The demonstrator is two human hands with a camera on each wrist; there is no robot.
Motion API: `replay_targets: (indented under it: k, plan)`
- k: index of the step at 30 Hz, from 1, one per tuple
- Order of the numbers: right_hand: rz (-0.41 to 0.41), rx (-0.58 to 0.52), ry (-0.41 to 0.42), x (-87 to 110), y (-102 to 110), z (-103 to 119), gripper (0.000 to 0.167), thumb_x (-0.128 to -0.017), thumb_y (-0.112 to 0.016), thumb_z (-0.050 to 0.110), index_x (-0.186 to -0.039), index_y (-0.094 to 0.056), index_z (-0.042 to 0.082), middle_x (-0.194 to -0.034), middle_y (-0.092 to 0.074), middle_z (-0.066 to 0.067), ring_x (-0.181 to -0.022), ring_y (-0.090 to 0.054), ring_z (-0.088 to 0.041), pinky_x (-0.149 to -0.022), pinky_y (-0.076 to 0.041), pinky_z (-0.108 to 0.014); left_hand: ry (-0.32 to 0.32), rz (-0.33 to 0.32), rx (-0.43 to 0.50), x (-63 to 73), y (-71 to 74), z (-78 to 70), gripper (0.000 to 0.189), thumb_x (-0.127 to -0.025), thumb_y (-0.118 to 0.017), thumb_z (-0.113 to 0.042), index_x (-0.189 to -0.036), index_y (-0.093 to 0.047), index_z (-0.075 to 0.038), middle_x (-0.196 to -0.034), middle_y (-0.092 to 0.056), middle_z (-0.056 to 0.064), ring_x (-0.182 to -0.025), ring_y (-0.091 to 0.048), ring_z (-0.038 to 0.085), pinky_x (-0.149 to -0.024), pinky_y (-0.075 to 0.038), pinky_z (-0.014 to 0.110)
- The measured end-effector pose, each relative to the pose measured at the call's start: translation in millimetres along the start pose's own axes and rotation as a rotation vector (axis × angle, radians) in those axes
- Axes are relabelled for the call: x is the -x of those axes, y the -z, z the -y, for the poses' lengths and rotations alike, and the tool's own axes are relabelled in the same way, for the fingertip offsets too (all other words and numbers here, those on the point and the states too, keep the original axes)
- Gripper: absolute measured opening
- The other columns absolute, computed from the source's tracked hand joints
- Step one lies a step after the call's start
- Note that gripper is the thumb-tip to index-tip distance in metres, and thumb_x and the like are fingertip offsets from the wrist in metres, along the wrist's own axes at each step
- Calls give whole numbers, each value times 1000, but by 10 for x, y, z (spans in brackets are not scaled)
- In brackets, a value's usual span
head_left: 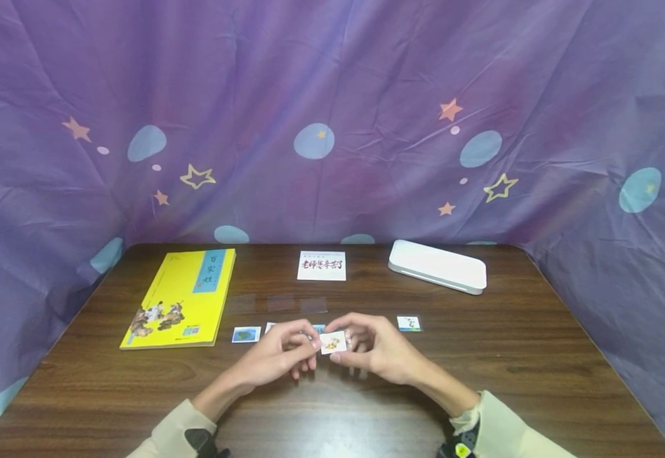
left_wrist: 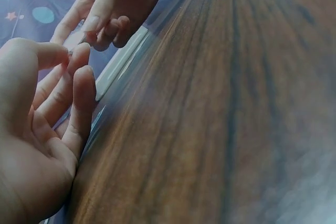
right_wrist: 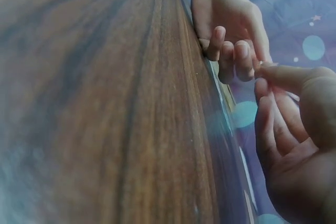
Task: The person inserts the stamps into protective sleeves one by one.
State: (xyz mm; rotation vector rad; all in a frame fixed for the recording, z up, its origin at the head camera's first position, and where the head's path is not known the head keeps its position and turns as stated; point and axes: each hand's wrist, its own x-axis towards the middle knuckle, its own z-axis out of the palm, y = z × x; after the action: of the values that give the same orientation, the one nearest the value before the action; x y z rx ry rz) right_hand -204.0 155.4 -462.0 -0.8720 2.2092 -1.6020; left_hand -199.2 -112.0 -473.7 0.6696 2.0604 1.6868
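The small white card (head_left: 333, 343) with an orange-and-yellow picture sits between the two hands, lifted above the bench (head_left: 321, 413), its printed face showing to the head camera. The left hand (head_left: 280, 353) pinches its left edge between thumb and index finger, the other fingers loosely bent below. The right hand (head_left: 383, 346) grips it from the opposite side, thumb under and index finger over its right part, the gap between them narrow. The fingertips of both hands are close together there; exactly where each one meets the card is too small to tell.

Just left of the left hand lies a blue-green picture card (head_left: 245, 334); a second card (head_left: 271, 326) is mostly hidden behind that hand. A bluish card (head_left: 318, 328) peeks out just beyond the held one, between the hands. To the right of the right hand is a green-and-blue picture card (head_left: 409, 324). Beyond the left hand are clear film pieces (head_left: 314, 305), and farther left a yellow book (head_left: 184, 299). Well beyond both hands lies a lettered white card (head_left: 321, 266); a white flat case (head_left: 437, 266) is beyond the right hand.
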Motion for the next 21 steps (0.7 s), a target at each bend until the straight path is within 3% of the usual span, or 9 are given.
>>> replay_targets:
  k: [9,21]
  plan:
    - [36,-75,35,-8,5,-9,45,-94,-85,14,-136,-69,17,-98,-81,-8,-71,-74,-33,-61,-64,-42,-42,27,6,0,16,14,17,-110,-64,-23,-117,-68,-8,-89,-75,14,-77,-66,15,-62,-60,27]
    - [64,-107,31,4,6,-20,44,-95,-82,11,-137,-68,16,-97,-80,-20,-67,-72,-37,-54,-62,-43,-78,26,13,-2,17,41,12,-109,-67,-20,-114,-72,-10,-91,-76,18,-75,-66,12,-61,-58,23]
